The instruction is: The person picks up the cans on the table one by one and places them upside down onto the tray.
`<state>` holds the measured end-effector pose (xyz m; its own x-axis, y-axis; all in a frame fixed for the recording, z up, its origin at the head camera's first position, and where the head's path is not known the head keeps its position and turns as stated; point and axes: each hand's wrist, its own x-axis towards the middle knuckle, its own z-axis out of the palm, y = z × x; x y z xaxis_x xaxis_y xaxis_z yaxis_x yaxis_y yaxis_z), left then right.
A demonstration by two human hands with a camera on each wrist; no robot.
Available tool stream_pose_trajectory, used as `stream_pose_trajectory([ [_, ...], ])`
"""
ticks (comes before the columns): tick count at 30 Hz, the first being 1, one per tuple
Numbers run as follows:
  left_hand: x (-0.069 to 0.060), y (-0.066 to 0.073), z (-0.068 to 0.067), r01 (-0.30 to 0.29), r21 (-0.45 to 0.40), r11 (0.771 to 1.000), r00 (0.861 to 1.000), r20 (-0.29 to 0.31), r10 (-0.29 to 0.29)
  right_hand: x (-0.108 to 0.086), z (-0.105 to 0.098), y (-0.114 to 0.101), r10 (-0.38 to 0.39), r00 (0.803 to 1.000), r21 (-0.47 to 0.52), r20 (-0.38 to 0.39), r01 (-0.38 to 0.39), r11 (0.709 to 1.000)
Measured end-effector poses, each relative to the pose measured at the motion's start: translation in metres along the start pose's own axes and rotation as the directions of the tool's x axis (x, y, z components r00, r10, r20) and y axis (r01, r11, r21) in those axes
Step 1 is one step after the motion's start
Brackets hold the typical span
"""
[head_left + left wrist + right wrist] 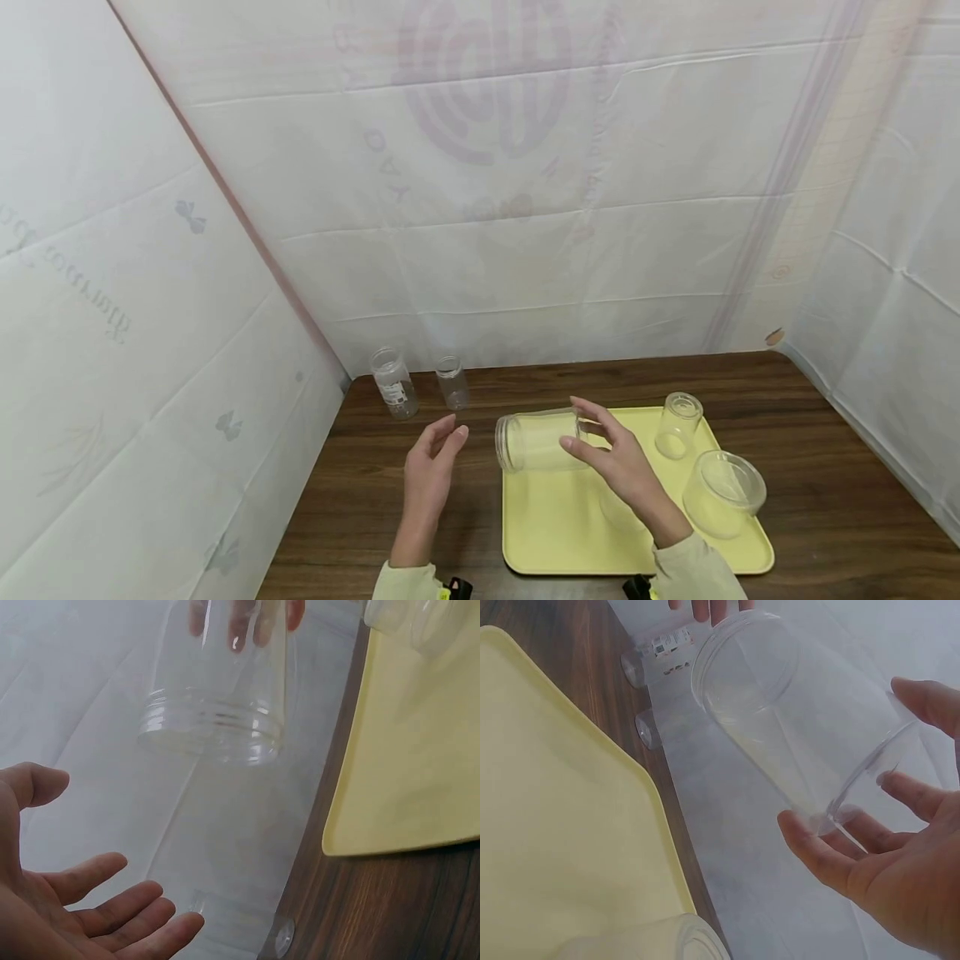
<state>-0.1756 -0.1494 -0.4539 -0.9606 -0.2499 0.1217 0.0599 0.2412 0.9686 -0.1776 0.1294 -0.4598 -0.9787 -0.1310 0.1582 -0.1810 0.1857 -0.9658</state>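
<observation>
A large clear jar (542,442) lies sideways in the air over the left back part of the yellow tray (555,533). My right hand (618,462) grips it by its base end, with the ribbed mouth pointing left; the right wrist view shows fingers and thumb around the base of the jar (780,720). To the left of the mouth, my left hand (431,475) is held up, apart from the jar, fingers slightly bent and holding nothing. In the left wrist view the left hand (97,900) has its palm and fingers spread below the jar (217,697).
On the tray's right side stand a small clear jar (678,427) and a wide clear jar (723,493). At the table's back left stand a labelled clear jar (394,385) and a smaller clear jar (452,383). White sheeting (525,267) hangs behind the brown table (337,500).
</observation>
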Motion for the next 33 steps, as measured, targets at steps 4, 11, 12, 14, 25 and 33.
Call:
stream_pose_trajectory([
  [4, 0.004, -0.001, -0.005, -0.015, 0.047, 0.999, 1.0, -0.014, 0.015, 0.001, -0.003, -0.001, 0.002, 1.0, -0.017, -0.011, -0.002, 1.0],
  [11, 0.008, -0.004, -0.011, -0.017, 0.143, 0.99, 1.0, -0.006, 0.018, 0.002, -0.009, -0.003, 0.036, 0.999, -0.046, -0.035, -0.038, 0.998],
  [12, 0.009, -0.004, -0.012, -0.013, 0.158, 0.987, 1.0, -0.007, 0.015, 0.002, -0.009, -0.003, 0.041, 0.998, -0.053, -0.04, -0.044, 0.998],
  [14, 0.012, -0.006, -0.014, -0.011, 0.183, 0.983, 1.0, -0.012, 0.013, 0.003, -0.01, -0.003, 0.044, 0.998, -0.065, -0.046, -0.047, 0.997],
  [25, 0.024, -0.013, -0.031, -0.066, 0.28, 0.958, 0.997, -0.022, 0.075, 0.009, -0.013, -0.003, -0.003, 0.997, -0.174, -0.074, -0.01, 0.985],
  [33, 0.036, -0.017, -0.041, -0.085, 0.33, 0.94, 0.994, -0.037, 0.103, 0.013, -0.015, -0.005, -0.044, 0.995, -0.238, -0.092, 0.021, 0.971],
])
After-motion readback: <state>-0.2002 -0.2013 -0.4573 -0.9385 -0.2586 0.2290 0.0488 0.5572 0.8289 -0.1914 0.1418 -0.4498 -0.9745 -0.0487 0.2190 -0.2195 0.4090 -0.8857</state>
